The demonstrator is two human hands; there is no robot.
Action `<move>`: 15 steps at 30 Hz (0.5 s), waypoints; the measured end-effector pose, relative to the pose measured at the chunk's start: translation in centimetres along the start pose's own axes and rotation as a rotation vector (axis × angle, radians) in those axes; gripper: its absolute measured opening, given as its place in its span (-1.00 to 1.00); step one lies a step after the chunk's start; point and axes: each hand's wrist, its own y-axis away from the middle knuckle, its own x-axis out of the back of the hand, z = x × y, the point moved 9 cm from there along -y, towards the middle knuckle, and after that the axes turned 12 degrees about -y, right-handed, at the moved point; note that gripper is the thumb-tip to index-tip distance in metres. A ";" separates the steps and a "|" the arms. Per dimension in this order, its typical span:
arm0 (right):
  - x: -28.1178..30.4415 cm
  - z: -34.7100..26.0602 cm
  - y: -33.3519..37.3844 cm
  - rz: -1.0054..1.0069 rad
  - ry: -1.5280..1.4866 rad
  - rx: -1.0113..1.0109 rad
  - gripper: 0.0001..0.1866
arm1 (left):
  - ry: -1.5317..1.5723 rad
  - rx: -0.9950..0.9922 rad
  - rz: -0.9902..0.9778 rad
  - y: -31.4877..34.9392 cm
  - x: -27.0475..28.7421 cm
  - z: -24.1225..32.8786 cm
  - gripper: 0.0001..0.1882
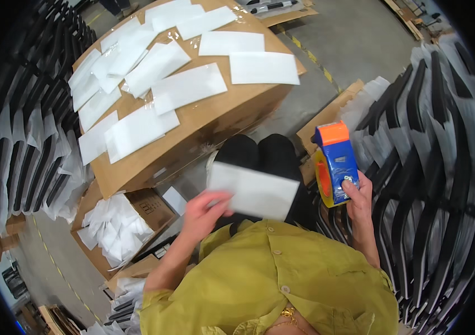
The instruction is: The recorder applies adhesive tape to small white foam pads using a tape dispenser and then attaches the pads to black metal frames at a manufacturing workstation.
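My left hand point(206, 212) pinches one end of a flat white foam sheet point(262, 192), which lies over my dark-trousered knees and looks slightly blurred. In my right hand point(362, 204) is a blue and orange tape dispenser point(344, 164), gripped at its lower end, with its orange head pointing up and away from me. Ahead and to the left, several similar white sheets point(190, 86) are spread, partly overlapping, across a large cardboard box point(204, 120). Strips of clear tape shine on some of them.
An open carton point(156, 209) full of white sheets point(115, 229) stands at my left. Black curved parts point(399, 223) with white wrapping are stacked close at my right, and more black parts point(25, 111) rise at the far left. Yellow-black floor tape point(310, 53) runs behind the box.
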 end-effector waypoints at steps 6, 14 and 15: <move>2.0 0.0 3.7 -0.182 0.091 -0.075 -0.56 | -1.310 -0.196 -0.123 -4.9 -6.2 2.2 -0.56; 0.8 0.4 5.3 -0.377 0.231 -0.114 -0.54 | 0.177 0.248 -0.572 -5.2 -12.3 4.7 -0.63; 0.5 0.2 5.3 -0.405 0.239 -0.086 -0.55 | 0.184 0.322 -0.577 -5.1 -12.9 4.1 -0.66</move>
